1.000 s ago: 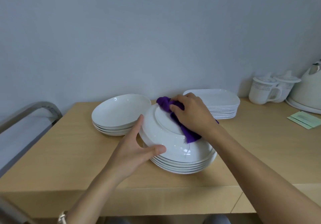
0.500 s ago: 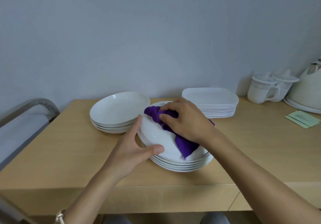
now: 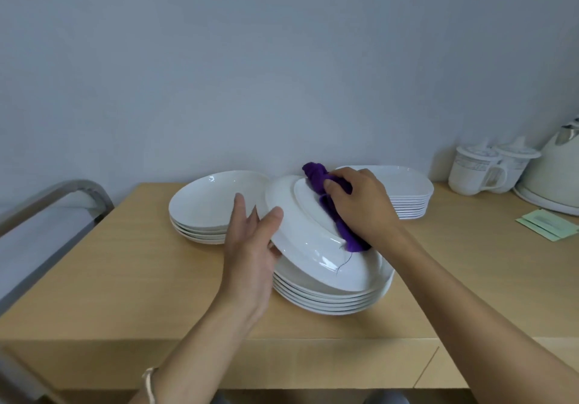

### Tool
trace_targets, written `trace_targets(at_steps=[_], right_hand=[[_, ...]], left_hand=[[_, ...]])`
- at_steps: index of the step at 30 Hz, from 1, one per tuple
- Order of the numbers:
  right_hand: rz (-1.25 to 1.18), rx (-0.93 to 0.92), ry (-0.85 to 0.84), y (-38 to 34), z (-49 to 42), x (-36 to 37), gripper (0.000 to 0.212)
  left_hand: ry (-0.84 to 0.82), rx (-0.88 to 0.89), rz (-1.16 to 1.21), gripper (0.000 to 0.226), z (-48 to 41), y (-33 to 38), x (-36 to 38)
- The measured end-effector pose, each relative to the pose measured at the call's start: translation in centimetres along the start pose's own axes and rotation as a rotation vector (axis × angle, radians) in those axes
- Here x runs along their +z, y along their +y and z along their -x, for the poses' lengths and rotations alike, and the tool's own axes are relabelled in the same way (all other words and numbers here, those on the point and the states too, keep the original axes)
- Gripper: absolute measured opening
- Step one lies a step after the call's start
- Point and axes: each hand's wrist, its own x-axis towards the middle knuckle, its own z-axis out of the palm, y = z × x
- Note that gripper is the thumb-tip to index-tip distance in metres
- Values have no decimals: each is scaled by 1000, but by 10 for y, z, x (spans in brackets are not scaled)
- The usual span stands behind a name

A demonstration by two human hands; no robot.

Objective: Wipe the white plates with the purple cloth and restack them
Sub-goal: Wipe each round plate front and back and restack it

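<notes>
A white plate [image 3: 300,234] is turned upside down and tilted, its left side raised above a stack of several white plates [image 3: 332,300] at the table's middle. My left hand [image 3: 250,247] grips that plate's left rim, thumb on top. My right hand [image 3: 360,206] holds the bunched purple cloth [image 3: 332,206] against the plate's underside near the foot ring. A second stack of round white plates [image 3: 203,206] sits to the left, right side up.
A stack of white rectangular trays [image 3: 410,197] stands behind my right hand. Two lidded mugs [image 3: 479,168], a white kettle [image 3: 557,171] and green sachets [image 3: 548,225] are at the far right. A metal rail [image 3: 53,200] lies left of the wooden table [image 3: 125,278].
My right hand has swept the cloth from the plate's left side up toward its far edge. The left side of the plate has been lifted higher and the plate tilts more.
</notes>
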Motion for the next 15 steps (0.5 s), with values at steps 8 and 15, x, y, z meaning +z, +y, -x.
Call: trace_targets(at_steps=[8, 15], right_hand=[[-127, -33, 25, -6, 8, -9, 18], [-181, -81, 101, -18, 9, -19, 10]], left_hand=[[5, -309, 294, 32, 0, -2, 4], [46, -164, 371, 33, -7, 21, -3]])
